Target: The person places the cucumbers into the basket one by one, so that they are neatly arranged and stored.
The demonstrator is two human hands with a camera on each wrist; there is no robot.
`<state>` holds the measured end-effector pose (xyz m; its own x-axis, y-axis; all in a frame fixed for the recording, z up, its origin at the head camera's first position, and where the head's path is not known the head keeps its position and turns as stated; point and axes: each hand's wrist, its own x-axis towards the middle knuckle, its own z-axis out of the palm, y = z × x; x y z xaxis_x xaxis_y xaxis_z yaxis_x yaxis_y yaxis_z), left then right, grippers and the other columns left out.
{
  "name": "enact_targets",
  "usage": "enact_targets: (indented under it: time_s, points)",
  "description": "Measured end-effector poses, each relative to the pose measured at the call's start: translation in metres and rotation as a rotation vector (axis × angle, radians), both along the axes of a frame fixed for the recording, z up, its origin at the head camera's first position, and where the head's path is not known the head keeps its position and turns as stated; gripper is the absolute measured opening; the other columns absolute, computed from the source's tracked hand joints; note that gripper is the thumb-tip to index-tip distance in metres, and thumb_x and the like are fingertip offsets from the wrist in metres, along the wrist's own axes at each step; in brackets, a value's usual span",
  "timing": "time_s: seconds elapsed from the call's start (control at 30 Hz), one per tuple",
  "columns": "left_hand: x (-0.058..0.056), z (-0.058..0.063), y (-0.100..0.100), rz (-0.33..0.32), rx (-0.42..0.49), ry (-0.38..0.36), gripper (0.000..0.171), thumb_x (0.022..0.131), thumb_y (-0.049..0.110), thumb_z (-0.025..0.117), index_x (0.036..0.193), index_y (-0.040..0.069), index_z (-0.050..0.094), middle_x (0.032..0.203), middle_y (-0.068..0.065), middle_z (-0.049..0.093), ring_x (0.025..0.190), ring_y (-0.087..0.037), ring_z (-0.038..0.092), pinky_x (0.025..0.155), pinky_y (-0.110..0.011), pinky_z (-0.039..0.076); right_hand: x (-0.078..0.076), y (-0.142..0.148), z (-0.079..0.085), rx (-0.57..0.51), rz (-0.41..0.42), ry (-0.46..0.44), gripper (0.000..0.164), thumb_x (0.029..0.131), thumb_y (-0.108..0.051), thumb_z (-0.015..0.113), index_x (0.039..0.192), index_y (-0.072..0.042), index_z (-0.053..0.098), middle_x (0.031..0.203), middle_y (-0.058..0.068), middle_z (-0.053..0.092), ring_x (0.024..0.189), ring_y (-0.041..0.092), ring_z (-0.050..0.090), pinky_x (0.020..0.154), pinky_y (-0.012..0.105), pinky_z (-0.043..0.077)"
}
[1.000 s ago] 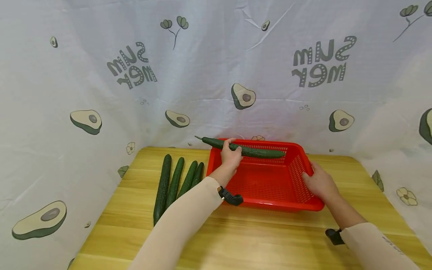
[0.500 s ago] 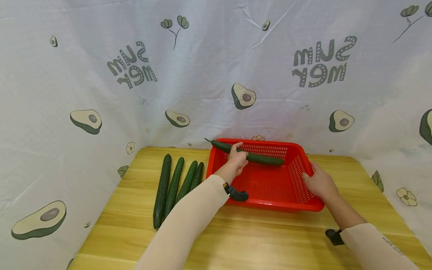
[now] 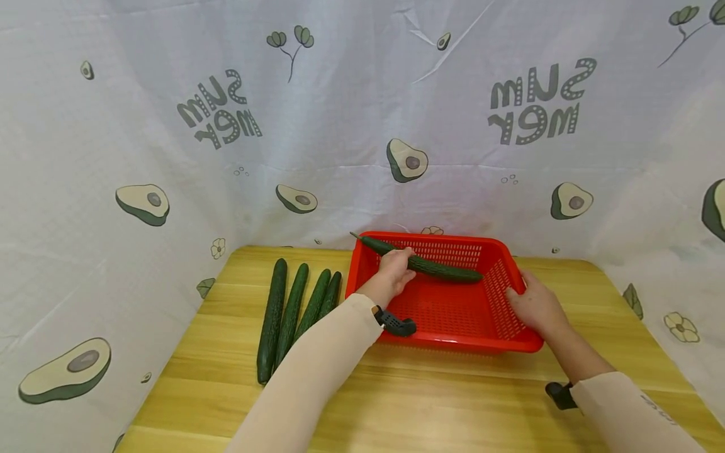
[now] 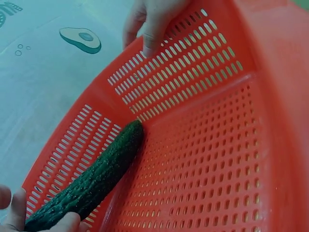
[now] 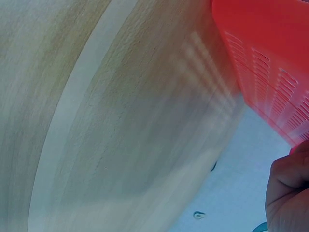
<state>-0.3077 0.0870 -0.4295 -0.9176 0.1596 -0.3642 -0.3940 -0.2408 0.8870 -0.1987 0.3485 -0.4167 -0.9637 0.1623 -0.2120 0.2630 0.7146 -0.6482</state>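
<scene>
A long dark green cucumber (image 3: 444, 271) lies slantwise inside a red slotted plastic basket (image 3: 442, 340), along its back wall. Its stem end pokes over the rim at the back left corner. My left hand (image 3: 394, 269) holds it near the middle, fingers and thumb on either side of it. In the left wrist view the cucumber's (image 4: 108, 166) blunt tip reaches the basket's far corner. My right hand (image 3: 537, 304) grips the basket's right rim, thumb on the inside. The right wrist view catches part of that hand (image 5: 292, 188) beside the basket's outer wall (image 5: 263, 72).
Several more cucumbers (image 3: 274, 314) lie side by side on the wooden table (image 3: 430, 402), left of the basket; my left sleeve (image 3: 317, 365) passes over their near ends. A white cloth (image 3: 351, 107) with avocado prints hangs behind and at both sides.
My left hand has brought the cucumber down and to the right, from above the basket's back part to inside it. The right hand has stayed on the rim.
</scene>
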Motion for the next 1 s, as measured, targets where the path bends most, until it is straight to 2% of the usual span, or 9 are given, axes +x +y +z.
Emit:
enact_targets:
  time_s: [0.17, 0.3, 0.4, 0.5, 0.7, 0.83, 1.0]
  points:
    - [-0.001, 0.0, -0.002, 0.018, 0.014, -0.039, 0.039, 0.109, 0.03, 0.049, 0.128, 0.002, 0.067, 0.153, -0.019, 0.047, 0.137, -0.041, 0.051, 0.115, -0.048, 0.044, -0.001, 0.001, 0.0, -0.002, -0.001, 0.004, 0.068, 0.107, -0.025, 0.041, 0.161, 0.003, 0.009, 0.125, 0.038, 0.052, 0.074, 0.022, 0.07, 0.06, 0.039, 0.062]
    - [-0.001, 0.0, -0.001, 0.006, 0.043, -0.056, 0.04, 0.107, 0.027, 0.051, 0.137, 0.002, 0.061, 0.157, -0.02, 0.043, 0.144, -0.045, 0.043, 0.118, -0.05, 0.039, -0.001, 0.002, -0.002, 0.011, 0.003, 0.009, 0.068, 0.107, -0.024, 0.041, 0.161, 0.004, 0.01, 0.124, 0.037, 0.053, 0.074, 0.022, 0.07, 0.06, 0.039, 0.062]
    - [-0.001, 0.002, -0.001, -0.025, 0.055, -0.068, 0.048, 0.106, 0.024, 0.052, 0.149, 0.002, 0.049, 0.161, -0.021, 0.036, 0.149, -0.047, 0.036, 0.121, -0.051, 0.035, -0.001, 0.002, -0.003, 0.019, 0.005, 0.014, 0.068, 0.107, -0.024, 0.041, 0.16, 0.004, 0.011, 0.124, 0.037, 0.053, 0.074, 0.021, 0.07, 0.06, 0.038, 0.062]
    - [-0.001, 0.004, -0.001, -0.07, 0.028, -0.075, 0.054, 0.106, 0.022, 0.052, 0.155, 0.003, 0.04, 0.166, -0.019, 0.03, 0.151, -0.047, 0.033, 0.122, -0.051, 0.033, -0.001, 0.002, -0.004, 0.022, 0.007, 0.022, 0.068, 0.106, -0.024, 0.042, 0.16, 0.005, 0.011, 0.123, 0.037, 0.054, 0.072, 0.021, 0.069, 0.059, 0.038, 0.062]
    - [0.0, 0.009, -0.006, -0.14, -0.033, -0.102, 0.058, 0.106, 0.022, 0.052, 0.158, 0.003, 0.034, 0.168, -0.017, 0.026, 0.15, -0.048, 0.033, 0.121, -0.053, 0.033, -0.002, 0.001, -0.004, 0.017, 0.008, 0.02, 0.068, 0.106, -0.024, 0.042, 0.16, 0.005, 0.011, 0.124, 0.038, 0.053, 0.072, 0.021, 0.069, 0.059, 0.039, 0.062]
    - [0.002, 0.014, -0.011, -0.17, -0.047, -0.112, 0.06, 0.106, 0.023, 0.053, 0.159, 0.002, 0.032, 0.165, -0.023, 0.028, 0.148, -0.048, 0.036, 0.121, -0.053, 0.034, -0.001, 0.001, -0.002, 0.029, 0.006, 0.02, 0.068, 0.106, -0.024, 0.041, 0.16, 0.004, 0.011, 0.126, 0.039, 0.053, 0.074, 0.023, 0.07, 0.06, 0.038, 0.062]
    - [0.003, 0.018, -0.022, -0.218, -0.065, -0.091, 0.061, 0.107, 0.025, 0.051, 0.16, 0.004, 0.029, 0.163, -0.029, 0.029, 0.148, -0.046, 0.037, 0.121, -0.051, 0.034, 0.001, 0.0, 0.0, 0.018, 0.0, 0.001, 0.07, 0.106, -0.025, 0.041, 0.162, 0.002, 0.007, 0.129, 0.039, 0.051, 0.074, 0.022, 0.07, 0.06, 0.038, 0.062]
